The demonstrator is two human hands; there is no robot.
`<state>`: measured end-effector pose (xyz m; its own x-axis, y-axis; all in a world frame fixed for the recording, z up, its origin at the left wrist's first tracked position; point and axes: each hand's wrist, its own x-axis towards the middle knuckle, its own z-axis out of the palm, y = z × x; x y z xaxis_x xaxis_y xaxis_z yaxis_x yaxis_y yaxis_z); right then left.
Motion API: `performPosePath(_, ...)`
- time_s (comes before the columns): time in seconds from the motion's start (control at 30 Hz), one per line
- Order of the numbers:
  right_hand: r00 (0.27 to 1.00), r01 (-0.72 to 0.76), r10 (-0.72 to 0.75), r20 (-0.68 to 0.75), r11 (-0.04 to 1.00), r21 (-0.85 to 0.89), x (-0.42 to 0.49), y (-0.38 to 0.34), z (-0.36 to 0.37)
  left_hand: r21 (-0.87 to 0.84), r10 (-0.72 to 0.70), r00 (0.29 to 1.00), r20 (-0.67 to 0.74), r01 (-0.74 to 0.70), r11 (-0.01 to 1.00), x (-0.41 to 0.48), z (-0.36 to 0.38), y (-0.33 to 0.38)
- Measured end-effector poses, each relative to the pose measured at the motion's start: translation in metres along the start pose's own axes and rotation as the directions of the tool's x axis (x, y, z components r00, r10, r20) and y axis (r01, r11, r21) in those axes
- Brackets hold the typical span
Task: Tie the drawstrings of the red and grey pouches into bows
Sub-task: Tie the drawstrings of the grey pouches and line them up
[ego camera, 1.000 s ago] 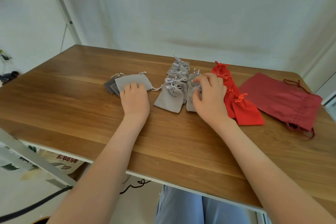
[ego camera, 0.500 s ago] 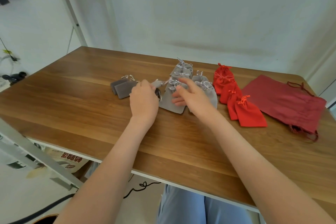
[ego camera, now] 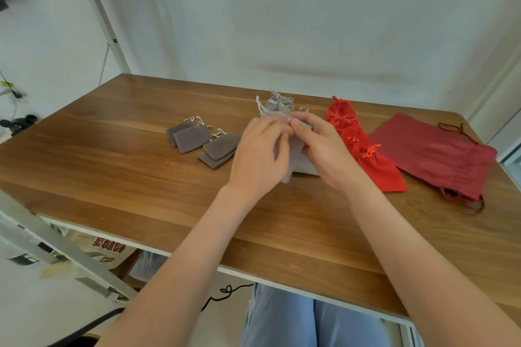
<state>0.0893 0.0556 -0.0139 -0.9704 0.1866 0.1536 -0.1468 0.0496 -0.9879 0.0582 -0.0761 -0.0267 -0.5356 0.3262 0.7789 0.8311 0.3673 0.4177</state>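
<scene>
A grey pouch is being held just left of the red pouches, its top being pinched by curled fingers of the left hand and right hand.

One grey pouch upright in mid-air, drawstrings loose; flat grey pouches left, bowed red pouches right.

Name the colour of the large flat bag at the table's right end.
The large bag is dark red; head view.
</scene>
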Motion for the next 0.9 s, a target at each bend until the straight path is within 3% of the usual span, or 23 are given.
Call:
performPosePath(0.1,0.998,-0.008,-0.002,-0.068,0.989,-0.146,-0.009,0.000,-0.020,0.086,-0.051,0.999,-0.018,0.052,0.995,0.004,0.008,0.005)
performPosePath(0.2,0.999,-0.009,-0.001,-0.042,0.974,-0.226,-0.016,0.002,-0.034,0.117,-0.113,0.972,0.206,0.090,0.989,0.006,0.021,0.007)
performPosePath(0.33,0.990,0.043,-0.078,-0.116,0.959,-0.280,-0.025,0.002,-0.045,0.054,-0.311,0.875,0.370,0.314,0.948,0.009,0.034,0.010)
performPosePath(0.53,0.943,0.065,-0.147,-0.297,0.961,-0.269,-0.026,0.010,-0.058,0.147,-0.347,0.887,0.303,0.317,0.937,0.009,0.035,0.029)
performPosePath(0.63,0.914,0.043,-0.086,-0.398,0.992,-0.116,-0.025,0.015,-0.064,0.109,-0.374,0.888,0.266,0.358,0.927,0.009,0.039,0.027)
performPosePath(0.7,0.901,0.038,-0.030,-0.433,0.999,0.008,-0.022,0.019,-0.068,-0.031,-0.418,0.866,0.273,0.442,0.896,0.006,0.044,0.021)
performPosePath(0.8,0.897,0.077,0.028,-0.441,0.973,0.217,-0.022,0.020,-0.072,-0.245,-0.486,0.835,0.259,0.543,0.803,0.003,0.047,0.014)
performPosePath(0.9,0.902,0.115,0.075,-0.424,0.907,0.405,-0.025,0.017,-0.075,-0.344,-0.578,0.783,0.228,0.620,0.705,0.003,0.044,0.011)
